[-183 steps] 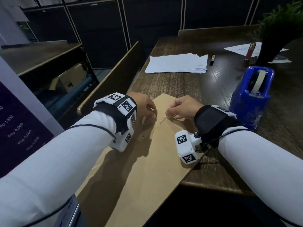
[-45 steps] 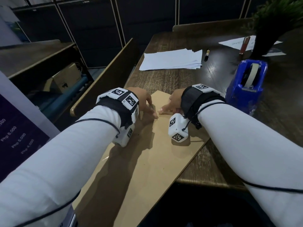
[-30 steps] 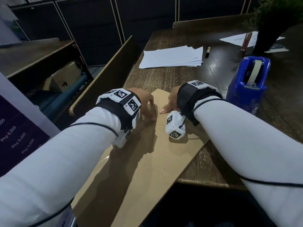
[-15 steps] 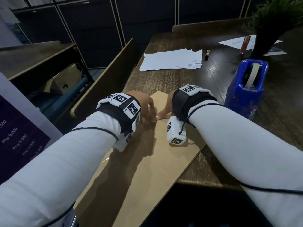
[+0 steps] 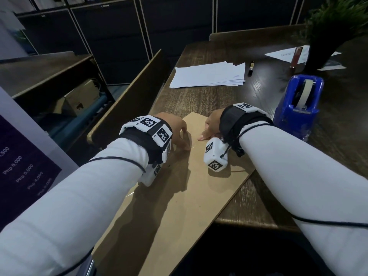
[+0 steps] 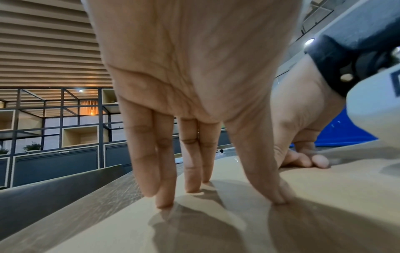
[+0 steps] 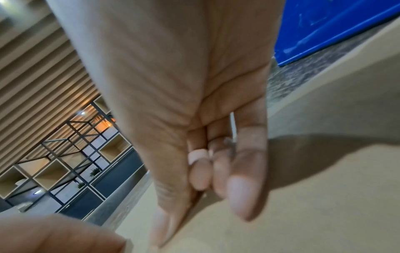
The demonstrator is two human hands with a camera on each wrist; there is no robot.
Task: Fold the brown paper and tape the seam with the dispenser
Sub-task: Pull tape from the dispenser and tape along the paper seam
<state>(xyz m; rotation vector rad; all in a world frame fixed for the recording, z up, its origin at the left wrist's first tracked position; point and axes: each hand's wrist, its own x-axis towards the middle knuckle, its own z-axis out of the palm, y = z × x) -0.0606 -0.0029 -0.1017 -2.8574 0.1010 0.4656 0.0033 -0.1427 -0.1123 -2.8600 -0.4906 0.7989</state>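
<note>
right hand (image 7: 194,119) fingertips blurred | brown paper (image 5: 179,206) near end cut off at 6 o'clock | plant (image 5: 338,22) cropped at 1 o'clock | tape seam indiscernible

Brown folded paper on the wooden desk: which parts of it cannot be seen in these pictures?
- Seam: head view, brown folded paper there lies under the left hand and right hand.
- Any tape: right wrist view too blurred.
- Near end: head view, cut off behind the left white sleeve.
</note>
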